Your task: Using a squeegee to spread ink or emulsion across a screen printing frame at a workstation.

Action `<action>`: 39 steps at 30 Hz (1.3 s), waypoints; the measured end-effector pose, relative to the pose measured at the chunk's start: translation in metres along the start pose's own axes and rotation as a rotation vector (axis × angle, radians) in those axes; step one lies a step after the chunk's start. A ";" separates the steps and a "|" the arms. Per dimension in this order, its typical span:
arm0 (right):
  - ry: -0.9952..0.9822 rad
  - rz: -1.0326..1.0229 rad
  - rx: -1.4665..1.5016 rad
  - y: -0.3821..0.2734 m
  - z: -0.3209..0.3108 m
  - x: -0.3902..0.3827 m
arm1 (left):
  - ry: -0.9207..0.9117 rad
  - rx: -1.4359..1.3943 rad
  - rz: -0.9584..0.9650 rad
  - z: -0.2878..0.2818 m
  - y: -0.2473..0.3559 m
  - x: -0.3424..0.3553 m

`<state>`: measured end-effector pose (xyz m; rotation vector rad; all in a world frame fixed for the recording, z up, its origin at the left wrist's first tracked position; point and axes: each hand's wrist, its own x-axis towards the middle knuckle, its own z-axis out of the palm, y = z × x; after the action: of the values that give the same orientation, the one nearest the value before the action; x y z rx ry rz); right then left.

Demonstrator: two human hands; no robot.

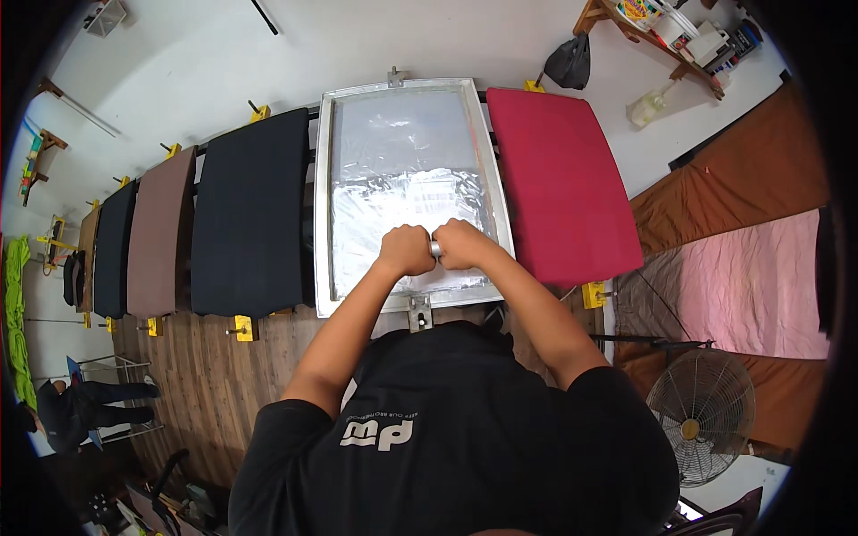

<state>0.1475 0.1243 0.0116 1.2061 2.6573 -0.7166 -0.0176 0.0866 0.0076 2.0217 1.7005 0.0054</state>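
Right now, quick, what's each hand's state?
Left hand: closed, holding the silver bar.
Right hand: closed, holding the same bar.

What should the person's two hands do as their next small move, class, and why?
Perhaps draw the silver bar slightly toward the body, keeping both hands level. The left hand and right hand are closed side by side, with the bar showing between them, and some shiny surface lies between them and the near edge of the metal frame.

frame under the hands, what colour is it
Silver-grey; the frame shows best in the head view.
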 end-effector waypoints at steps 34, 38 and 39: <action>0.814 0.488 0.361 0.058 0.092 -0.160 | 0.452 -0.153 -0.690 0.051 -0.162 -0.173; 0.642 0.723 0.331 0.065 0.115 -0.135 | 0.233 -0.240 -0.786 0.066 -0.177 -0.161; 0.633 0.857 0.333 0.058 0.112 -0.131 | 0.223 -0.256 -0.798 0.068 -0.173 -0.157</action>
<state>0.2703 0.0156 -0.0665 2.7669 2.0152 -0.6850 -0.1913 -0.0664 -0.0686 1.0915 2.3942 0.1730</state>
